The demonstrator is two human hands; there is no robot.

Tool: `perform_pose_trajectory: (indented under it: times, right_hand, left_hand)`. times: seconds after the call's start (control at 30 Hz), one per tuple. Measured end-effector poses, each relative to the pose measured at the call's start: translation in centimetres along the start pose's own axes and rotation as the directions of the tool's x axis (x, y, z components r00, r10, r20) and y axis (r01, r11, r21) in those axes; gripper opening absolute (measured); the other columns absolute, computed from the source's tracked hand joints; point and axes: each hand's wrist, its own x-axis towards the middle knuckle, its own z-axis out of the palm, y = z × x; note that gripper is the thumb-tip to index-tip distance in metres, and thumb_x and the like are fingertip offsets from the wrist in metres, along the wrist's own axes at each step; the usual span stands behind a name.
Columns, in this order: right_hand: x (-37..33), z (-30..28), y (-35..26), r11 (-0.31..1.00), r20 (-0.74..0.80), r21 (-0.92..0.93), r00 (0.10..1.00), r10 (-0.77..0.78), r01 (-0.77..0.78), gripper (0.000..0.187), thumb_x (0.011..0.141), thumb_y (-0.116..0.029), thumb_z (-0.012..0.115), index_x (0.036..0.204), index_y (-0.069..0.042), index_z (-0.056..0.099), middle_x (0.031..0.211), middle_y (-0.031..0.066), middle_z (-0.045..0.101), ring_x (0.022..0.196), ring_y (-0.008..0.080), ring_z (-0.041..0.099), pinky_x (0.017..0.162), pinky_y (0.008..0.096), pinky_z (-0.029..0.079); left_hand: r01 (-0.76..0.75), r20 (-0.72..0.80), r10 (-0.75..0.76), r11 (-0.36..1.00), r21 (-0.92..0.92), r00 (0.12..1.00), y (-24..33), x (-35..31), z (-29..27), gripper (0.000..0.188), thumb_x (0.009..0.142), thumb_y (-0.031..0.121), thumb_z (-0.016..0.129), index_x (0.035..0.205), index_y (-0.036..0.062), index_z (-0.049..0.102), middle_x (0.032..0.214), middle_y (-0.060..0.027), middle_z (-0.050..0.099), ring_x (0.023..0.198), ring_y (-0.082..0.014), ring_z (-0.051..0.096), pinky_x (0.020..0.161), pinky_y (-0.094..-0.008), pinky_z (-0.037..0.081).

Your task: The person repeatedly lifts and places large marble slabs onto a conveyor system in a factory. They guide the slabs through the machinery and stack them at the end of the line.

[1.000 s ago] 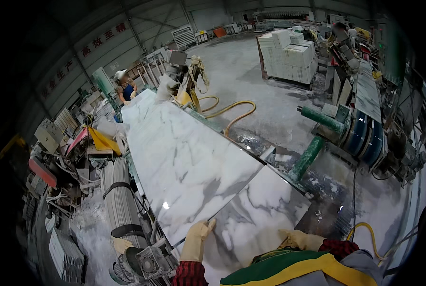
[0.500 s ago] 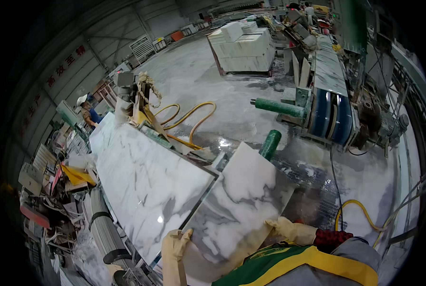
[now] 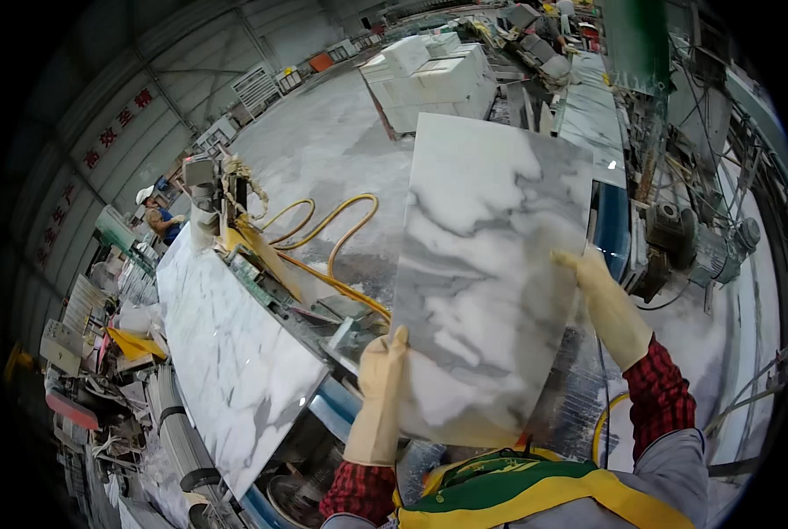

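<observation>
A white marble tile (image 3: 482, 273) with grey veins is held up in front of me, lifted off the belt. My left hand (image 3: 380, 375), in a cream glove, grips its left edge low down, thumb over the face. On the right edge, about mid-height, my right hand (image 3: 598, 295) has hold too, also gloved; its fingers behind the tile are hidden. To the left, a large white marble slab (image 3: 226, 353) lies on a conveyor with a blue belt (image 3: 335, 407) showing at its near end.
Another conveyor at right carries a marble tile (image 3: 592, 119). A stack of white blocks (image 3: 433, 79) stands behind. Yellow hoses (image 3: 350, 238) loop over the floor. A person (image 3: 160, 216) in a white cap is at far left. A grey bundle of strips (image 3: 178, 432) lies beside the left conveyor.
The tile has come up off the left conveyor and swung right, turned more upright, with both my hands on it. The blue belt is now uncovered. My view has shifted right.
</observation>
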Motion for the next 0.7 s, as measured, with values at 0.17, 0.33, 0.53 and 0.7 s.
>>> perform_pose_trajectory:
  times: [0.17, 0.33, 0.53, 0.7]
  right_hand:
    - [5.2, -7.6, -0.8, 0.994, -0.185, 0.059, 0.979, -0.082, 0.094, 0.044, 0.085, -0.009, 0.086, 0.124, -0.002, 0.068, 0.106, 0.0093, 0.075, 0.093, 0.0191, 0.071, 0.083, 0.0345, 0.058]
    - [5.1, -12.0, 3.7, 0.992, -0.34, 0.027, 0.931, 0.129, -0.127, 0.064, 0.085, -0.017, 0.087, 0.139, 0.001, 0.059, 0.13, 0.0165, 0.07, 0.118, 0.0283, 0.066, 0.1, 0.044, 0.054]
    - [7.3, -18.9, 11.9, 0.934, -0.57, 0.083, 0.752, 0.332, -0.349, 0.09, 0.087, -0.021, 0.088, 0.159, 0.007, 0.041, 0.155, 0.02, 0.056, 0.134, 0.0301, 0.06, 0.108, 0.0433, 0.051]
    - [13.2, -21.5, 17.4, 0.905, -0.637, 0.032, 0.688, 0.346, -0.425, 0.072, 0.089, -0.026, 0.089, 0.145, 0.006, 0.057, 0.139, 0.0165, 0.069, 0.13, 0.028, 0.062, 0.105, 0.0483, 0.051]
  left_hand:
    - [-0.023, 0.107, 0.007, 0.989, 0.149, 0.994, 2.0, 2.2, 10.1, 0.072, 0.098, 0.07, 0.06, 0.095, -0.0001, 0.076, 0.084, -0.0196, 0.073, 0.082, -0.0376, 0.067, 0.08, -0.0463, 0.051]
    - [0.025, 0.292, -0.101, 0.967, 0.253, 0.951, -2.1, 5.0, 17.6, 0.067, 0.1, 0.067, 0.058, 0.105, 0.0022, 0.076, 0.101, -0.022, 0.075, 0.097, -0.04, 0.07, 0.087, -0.047, 0.051]
    - [-0.043, 0.452, -0.067, 0.973, 0.228, 0.89, -1.6, 6.2, 24.1, 0.061, 0.103, 0.062, 0.056, 0.114, 0.007, 0.078, 0.107, -0.0186, 0.077, 0.104, -0.0357, 0.07, 0.094, -0.0444, 0.049]
    - [-0.117, 0.542, -0.04, 0.96, 0.253, 0.839, -3.4, 11.3, 27.9, 0.059, 0.104, 0.059, 0.052, 0.123, 0.0075, 0.075, 0.119, -0.0227, 0.075, 0.113, -0.0407, 0.068, 0.1, -0.0478, 0.048]
